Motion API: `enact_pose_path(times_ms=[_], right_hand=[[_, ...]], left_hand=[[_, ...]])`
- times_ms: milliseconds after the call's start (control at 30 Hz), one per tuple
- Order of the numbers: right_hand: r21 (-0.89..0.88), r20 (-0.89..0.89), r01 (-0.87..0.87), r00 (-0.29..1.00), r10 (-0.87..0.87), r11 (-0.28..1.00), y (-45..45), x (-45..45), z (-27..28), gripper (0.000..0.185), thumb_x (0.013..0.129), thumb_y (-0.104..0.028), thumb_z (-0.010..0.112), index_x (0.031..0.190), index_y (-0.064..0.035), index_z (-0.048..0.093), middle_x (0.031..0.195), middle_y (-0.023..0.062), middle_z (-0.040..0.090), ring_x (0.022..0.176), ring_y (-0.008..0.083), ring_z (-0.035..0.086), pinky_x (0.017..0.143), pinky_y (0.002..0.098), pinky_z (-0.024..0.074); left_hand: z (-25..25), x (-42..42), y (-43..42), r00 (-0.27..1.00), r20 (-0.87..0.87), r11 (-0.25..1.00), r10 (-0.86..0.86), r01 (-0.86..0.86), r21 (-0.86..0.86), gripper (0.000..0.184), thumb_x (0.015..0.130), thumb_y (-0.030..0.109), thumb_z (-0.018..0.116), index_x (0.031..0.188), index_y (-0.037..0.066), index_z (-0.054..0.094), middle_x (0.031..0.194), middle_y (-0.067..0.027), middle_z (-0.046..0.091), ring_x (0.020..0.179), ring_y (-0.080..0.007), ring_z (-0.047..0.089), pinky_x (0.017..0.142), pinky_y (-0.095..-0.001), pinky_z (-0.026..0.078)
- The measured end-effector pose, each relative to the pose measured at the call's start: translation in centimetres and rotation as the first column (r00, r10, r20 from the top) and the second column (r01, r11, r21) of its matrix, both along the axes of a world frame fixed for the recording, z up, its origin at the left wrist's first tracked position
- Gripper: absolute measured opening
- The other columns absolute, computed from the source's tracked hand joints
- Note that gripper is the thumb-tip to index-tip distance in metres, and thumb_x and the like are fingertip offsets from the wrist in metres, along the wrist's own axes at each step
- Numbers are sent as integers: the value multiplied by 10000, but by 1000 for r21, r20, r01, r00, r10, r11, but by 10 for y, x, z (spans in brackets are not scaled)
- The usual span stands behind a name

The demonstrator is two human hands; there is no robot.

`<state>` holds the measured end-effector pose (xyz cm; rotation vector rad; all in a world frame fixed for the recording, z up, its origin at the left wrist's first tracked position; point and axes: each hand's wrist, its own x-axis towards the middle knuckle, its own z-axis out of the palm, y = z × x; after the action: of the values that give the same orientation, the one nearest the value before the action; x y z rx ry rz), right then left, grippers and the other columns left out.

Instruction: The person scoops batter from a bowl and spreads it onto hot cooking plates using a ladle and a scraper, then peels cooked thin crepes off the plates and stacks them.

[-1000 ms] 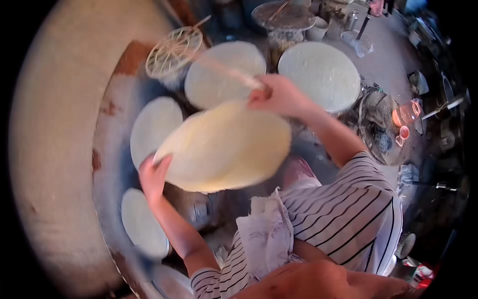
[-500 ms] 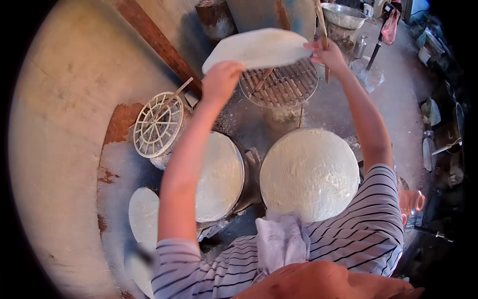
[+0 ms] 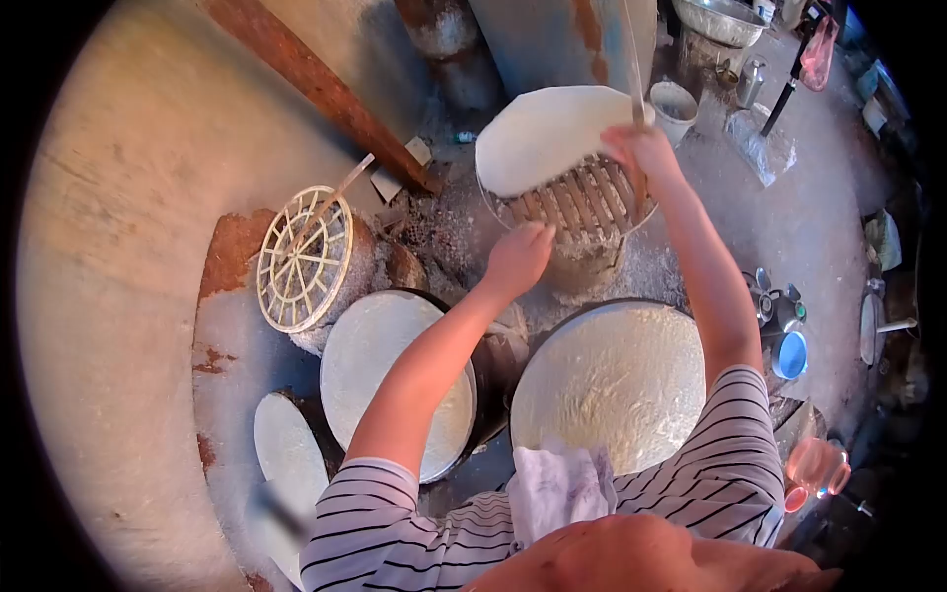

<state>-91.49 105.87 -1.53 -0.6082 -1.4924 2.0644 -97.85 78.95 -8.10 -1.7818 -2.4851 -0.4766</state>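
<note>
A thin, round white sheet (image 3: pixel 538 138) lies over the far-left part of a round slatted rack (image 3: pixel 577 202), its edge slightly wavy. My right hand (image 3: pixel 636 153) is at the sheet's right edge, closed around a long thin wooden stick (image 3: pixel 637 107) that extends above and below it. By the rack's near rim is my left hand (image 3: pixel 521 259), its fingers pressed together; whether something sits in them is hidden. Nearer to me are two large drums with white-coated round tops, one at the right (image 3: pixel 607 385) and one at the left (image 3: pixel 380 355).
A spoked white disc with a stick (image 3: pixel 306 259) leans at the left. Behind the rack stand a rusty post (image 3: pixel 326 94) and a white bucket (image 3: pixel 675 104). A metal basin (image 3: pixel 720 20) is at the back right, and a pink jar (image 3: pixel 817 464) lower right.
The white sheet, held up between both hands before, now rests on the rack. My left hand has let go of it and moved right and nearer; the view has shifted too.
</note>
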Motion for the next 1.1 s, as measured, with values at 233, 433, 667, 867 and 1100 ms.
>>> enact_pose_path(times_ms=[233,433,667,867,1100], right_hand=[[167,48,19,999,-27,986,-35,27,23,217,793,30,529,968,25,658,921,96,679,877,168,634,741,285,512],[62,96,26,995,-32,998,-41,60,-41,247,759,48,496,947,27,655,973,114,669,923,190,634,747,301,508],[133,261,13,964,-47,991,-33,65,-88,239,733,26,502,896,4,675,896,110,676,867,183,618,749,292,483],[538,388,-112,913,-127,835,-38,117,-54,218,824,-97,520,968,-35,672,842,62,638,822,172,579,719,309,445],[384,276,-598,802,530,704,-234,232,-29,201,819,-124,528,965,-24,623,995,95,651,916,142,576,815,253,457]], left_hand=[[-4,-21,69,831,-111,786,544,-552,-277,787,915,576,361,1398,-42,298,1409,-265,336,1364,-379,232,1108,-478,202],[4,-16,75,984,64,975,165,-173,138,450,875,352,542,1244,95,543,1308,-183,485,1213,-371,436,1022,-441,328],[43,83,-101,972,73,968,225,-232,95,414,901,305,537,1232,58,550,1191,-166,563,1119,-343,511,957,-442,389],[64,233,-290,808,327,845,490,-533,49,334,872,214,583,1167,57,567,1130,-156,580,1039,-346,546,891,-413,445],[23,630,-453,91,655,578,750,-572,-582,484,841,395,582,1215,89,555,1168,-154,587,1092,-354,538,900,-403,446]])
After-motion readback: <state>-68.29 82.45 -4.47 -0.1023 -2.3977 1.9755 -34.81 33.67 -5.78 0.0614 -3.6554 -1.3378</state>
